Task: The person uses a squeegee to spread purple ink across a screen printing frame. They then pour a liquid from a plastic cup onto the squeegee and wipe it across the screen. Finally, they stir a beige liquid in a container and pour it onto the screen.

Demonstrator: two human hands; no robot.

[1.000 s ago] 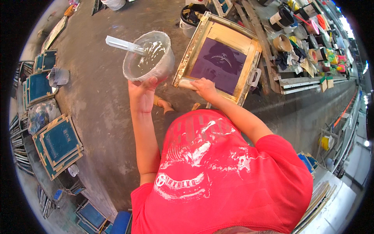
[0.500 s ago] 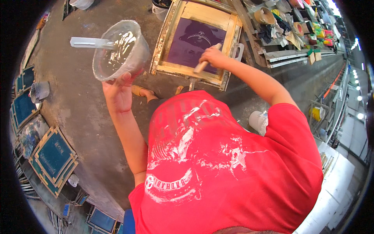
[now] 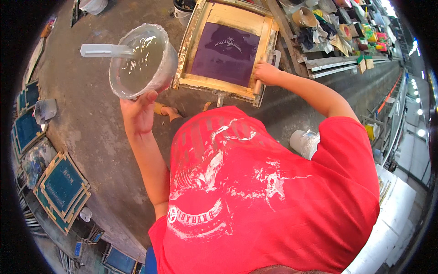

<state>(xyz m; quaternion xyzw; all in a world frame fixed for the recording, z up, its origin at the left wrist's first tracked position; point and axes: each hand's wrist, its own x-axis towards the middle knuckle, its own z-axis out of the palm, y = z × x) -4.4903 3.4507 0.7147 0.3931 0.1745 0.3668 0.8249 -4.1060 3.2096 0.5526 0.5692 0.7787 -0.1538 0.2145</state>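
My left hand holds up a translucent plastic tub, its fingers closed under and around the near side. Glossy, clear-greyish paste fills the tub, and a pale plastic scoop handle sticks out over its left rim. In front of me lies a wooden-framed printing screen with dark purple mesh and a small pale arched design. At the screen's right side, my right hand is closed around a wooden-handled squeegee, which stands along the frame's right bar. The squeegee's blade cannot be made out.
Screens with blue-green mesh lean at the left, near a grey bucket. A white bucket stands at my right. Rags and containers crowd a bench at the upper right. A dark-filled bucket sits beyond the screen.
My right hand has carried the squeegee rightward off the mesh to the frame's right bar, turning it more in line with that bar. My left hand and the tub have barely moved.
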